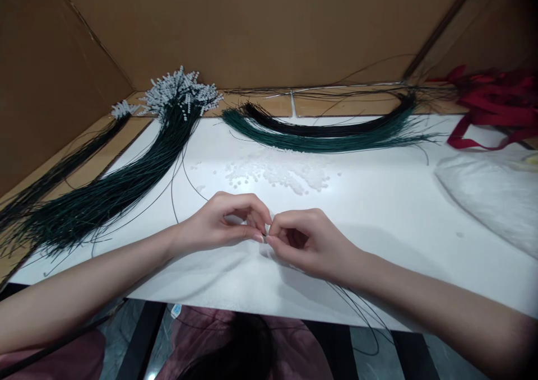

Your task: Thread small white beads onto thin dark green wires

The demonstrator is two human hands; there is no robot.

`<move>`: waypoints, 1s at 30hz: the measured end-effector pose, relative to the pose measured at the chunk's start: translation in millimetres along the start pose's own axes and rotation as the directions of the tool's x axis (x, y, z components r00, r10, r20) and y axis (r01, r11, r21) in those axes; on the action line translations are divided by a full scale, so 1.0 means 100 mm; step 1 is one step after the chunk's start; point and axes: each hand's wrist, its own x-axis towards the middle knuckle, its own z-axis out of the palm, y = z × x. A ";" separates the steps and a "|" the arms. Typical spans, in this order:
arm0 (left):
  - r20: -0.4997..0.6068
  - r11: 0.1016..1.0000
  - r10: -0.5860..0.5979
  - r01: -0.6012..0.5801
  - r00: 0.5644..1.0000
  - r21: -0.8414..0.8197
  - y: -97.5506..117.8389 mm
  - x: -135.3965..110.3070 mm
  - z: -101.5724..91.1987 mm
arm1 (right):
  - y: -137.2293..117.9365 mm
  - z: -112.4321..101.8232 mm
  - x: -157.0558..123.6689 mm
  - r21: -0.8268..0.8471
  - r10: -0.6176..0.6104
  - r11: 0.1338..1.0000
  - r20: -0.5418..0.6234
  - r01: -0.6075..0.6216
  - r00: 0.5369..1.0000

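My left hand (237,220) is closed in a pinch, its thumb and fingertips meeting those of my right hand (315,240). Between the touching fingertips a small white bit and a speck of dark wire show; the rest is hidden by the fingers. Several thin dark wires (357,307) run out from beneath my right hand and wrist, past the front edge of the white board. Just beyond both hands, small white beads (273,170) lie scattered on the white board (390,195).
Bundled dark green wires (147,161) tipped with white beads lie at the left, beside a thinner beaded bundle (96,144). Loose green wires (328,143) curve behind the beads. Red ribbon (500,105) and a clear plastic bag (500,195) are at the right. Cardboard walls (269,27) enclose the back.
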 end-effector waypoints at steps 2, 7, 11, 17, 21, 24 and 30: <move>-0.002 1.000 -0.009 0.009 1.000 0.001 0.00 0.00 0.00 | 0.00 0.00 0.00 -0.006 0.000 1.000 -0.002 0.000 1.000; -0.007 1.000 -0.013 0.013 1.000 0.019 0.01 0.00 0.00 | -0.01 0.00 -0.01 -0.018 -0.002 1.000 -0.005 0.002 1.000; -0.001 1.000 -0.020 0.020 1.000 0.022 0.01 -0.01 0.00 | -0.02 -0.01 -0.01 -0.022 -0.001 1.000 -0.002 0.001 1.000; 0.006 0.999 -0.027 0.027 1.000 0.028 0.02 0.00 0.00 | 0.00 -0.01 0.00 -0.032 0.000 0.999 0.002 0.000 1.000; 0.022 0.999 -0.036 0.035 0.999 0.024 0.04 0.00 0.01 | -0.01 0.00 -0.01 -0.040 0.002 0.999 0.007 -0.002 1.000; 0.021 0.999 -0.034 0.034 0.999 0.026 0.04 0.00 0.01 | -0.02 -0.01 0.00 -0.037 -0.001 0.999 0.005 0.001 1.000; 0.022 0.999 -0.025 0.024 0.999 0.024 0.02 -0.01 0.01 | -0.02 -0.01 -0.01 -0.036 0.005 0.999 0.007 -0.005 1.000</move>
